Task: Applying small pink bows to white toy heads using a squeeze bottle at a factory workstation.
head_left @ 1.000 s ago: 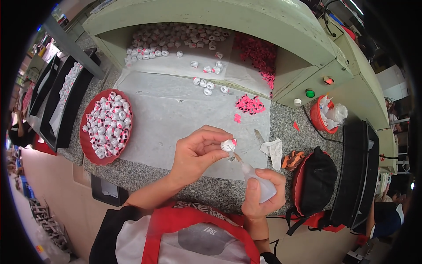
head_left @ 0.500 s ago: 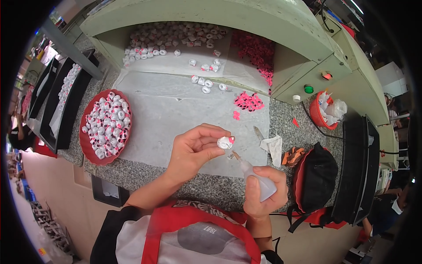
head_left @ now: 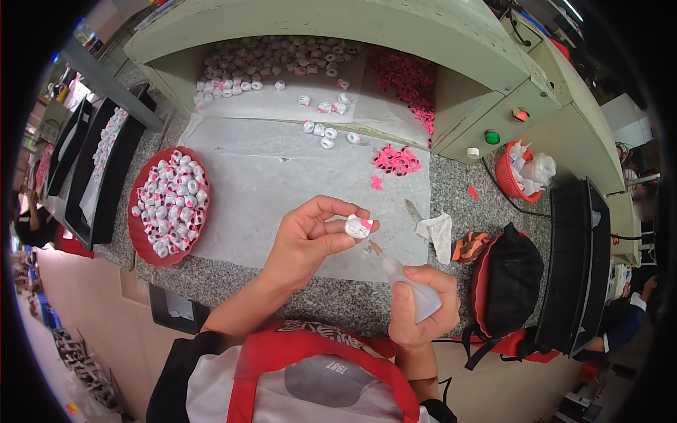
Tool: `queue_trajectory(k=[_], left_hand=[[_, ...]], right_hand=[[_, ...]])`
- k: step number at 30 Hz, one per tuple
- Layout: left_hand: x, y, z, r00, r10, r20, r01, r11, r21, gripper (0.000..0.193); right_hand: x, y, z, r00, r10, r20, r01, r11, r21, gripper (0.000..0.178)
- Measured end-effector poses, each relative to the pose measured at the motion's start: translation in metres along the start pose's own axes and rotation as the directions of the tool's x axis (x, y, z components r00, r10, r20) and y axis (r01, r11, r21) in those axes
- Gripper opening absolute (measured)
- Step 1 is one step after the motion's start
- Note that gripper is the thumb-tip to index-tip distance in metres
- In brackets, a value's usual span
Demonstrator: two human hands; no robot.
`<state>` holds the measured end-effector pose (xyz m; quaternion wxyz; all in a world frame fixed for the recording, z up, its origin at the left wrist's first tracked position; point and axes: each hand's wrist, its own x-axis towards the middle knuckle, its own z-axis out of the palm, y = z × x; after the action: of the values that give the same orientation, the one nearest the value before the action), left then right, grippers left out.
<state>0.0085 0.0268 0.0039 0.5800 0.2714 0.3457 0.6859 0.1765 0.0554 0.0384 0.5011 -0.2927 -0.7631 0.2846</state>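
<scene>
Between the thumb and fingers of my left hand (head_left: 309, 236) is a small white bead-like piece (head_left: 357, 227) with a pink bow-shaped part and thin dark markings on its front. My right hand (head_left: 427, 307) is wrapped round a translucent squeeze bottle (head_left: 421, 295) with a narrow brownish tip. The tip points up and left, just below the white piece and apart from it. Beyond my hands, a pile of small pink pieces (head_left: 396, 160) with dark spots lies on the white paper (head_left: 261, 169). Several similar white pieces (head_left: 327, 132) rest at the paper's far edge.
At left stands a red bowl (head_left: 132, 211) heaped with white pieces. A pale green cabinet (head_left: 324, 22) arches over more white and pink pieces. A pointed metal tool (head_left: 412, 210), a white cloth (head_left: 441, 236), a black bag (head_left: 517, 285) and a red basket (head_left: 505, 175) are at right.
My left hand has turned the white piece, so its marked front and pink bow now show. Both hands shifted very slightly left. The bottle is held much as before.
</scene>
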Motion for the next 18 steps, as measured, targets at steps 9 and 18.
queue_trajectory(k=[9,18], left_hand=[[0.002,0.000,-0.001,1.000,0.024,0.017,-0.024,1.000,-0.017,0.030],[0.005,-0.001,-0.017,0.994,0.039,-0.106,-0.030,0.996,0.082,0.028]], right_hand=[[-0.001,0.001,-0.004,0.997,0.078,-0.015,-0.078,0.997,0.010,0.021],[0.011,0.016,0.018,0.834,0.544,-0.092,-0.517,0.828,0.216,0.019]])
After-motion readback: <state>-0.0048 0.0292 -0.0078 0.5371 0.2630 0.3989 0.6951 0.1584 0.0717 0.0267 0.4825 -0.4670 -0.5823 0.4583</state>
